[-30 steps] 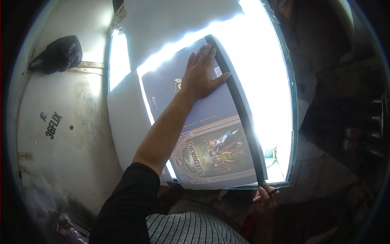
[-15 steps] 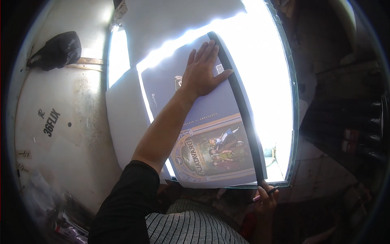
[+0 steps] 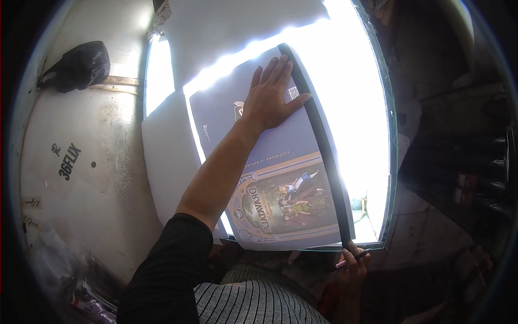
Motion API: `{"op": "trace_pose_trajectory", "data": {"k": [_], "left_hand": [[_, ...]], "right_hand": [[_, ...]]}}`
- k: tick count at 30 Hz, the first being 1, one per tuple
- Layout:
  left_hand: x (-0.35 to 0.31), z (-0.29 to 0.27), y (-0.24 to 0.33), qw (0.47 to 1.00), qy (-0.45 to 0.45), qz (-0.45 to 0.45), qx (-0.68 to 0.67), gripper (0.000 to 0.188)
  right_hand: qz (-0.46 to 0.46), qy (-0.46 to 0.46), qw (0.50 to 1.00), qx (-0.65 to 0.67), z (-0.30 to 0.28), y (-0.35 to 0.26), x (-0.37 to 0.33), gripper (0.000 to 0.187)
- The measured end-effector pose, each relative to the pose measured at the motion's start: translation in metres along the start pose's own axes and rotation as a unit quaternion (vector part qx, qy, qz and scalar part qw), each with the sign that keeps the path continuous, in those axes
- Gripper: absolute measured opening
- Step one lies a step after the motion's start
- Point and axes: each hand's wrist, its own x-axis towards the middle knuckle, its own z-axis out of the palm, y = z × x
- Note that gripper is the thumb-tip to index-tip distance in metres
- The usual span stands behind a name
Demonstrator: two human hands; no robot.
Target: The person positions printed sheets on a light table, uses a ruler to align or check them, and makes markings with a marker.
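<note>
A printed sheet (image 3: 291, 143), purple-blue with an illustrated panel of cartoon figures, lies over a brightly lit glass-topped light table (image 3: 367, 140). A long dark straight strip (image 3: 324, 146), like a ruler, runs along the sheet's right side. My left hand (image 3: 270, 100) is pressed flat on the sheet, fingers stretched out, its fingertips and thumb reaching onto the strip. At the strip's near end, my right hand (image 3: 354, 264) is closed around a slim pen-like tool (image 3: 362, 252), dark at one end and pinkish at the other. Its fingers touch or nearly touch the strip's end; exact contact is unclear.
Large plain sheets (image 3: 232, 32) lie on the glass at the far side and left. A pale board (image 3: 81, 146) with dark lettering extends left, with a black bag (image 3: 78, 66) on it. Clear plastic wrapping (image 3: 59, 259) sits at the near left. Dark packages (image 3: 458, 162) are on the right.
</note>
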Motion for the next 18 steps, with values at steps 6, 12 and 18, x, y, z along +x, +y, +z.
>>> {"op": "trace_pose_trajectory", "data": {"k": [6, 12, 18], "left_hand": [[0.006, 0.013, 0.008, 0.998, 0.026, 0.02, -0.056, 0.086], [0.007, -0.004, -0.011, 0.996, -0.001, 0.071, -0.055, 0.109], [0.01, 0.002, 0.001, 0.994, -0.013, 0.094, -0.06, 0.114]], "right_hand": [[0.018, -0.001, 1.0, 0.001, -0.012, -0.005, 0.0, 0.026], [0.029, 0.008, 0.999, 0.019, -0.003, 0.0, 0.005, 0.037], [0.038, -0.005, 0.999, 0.017, -0.012, 0.006, -0.003, 0.039]]}}
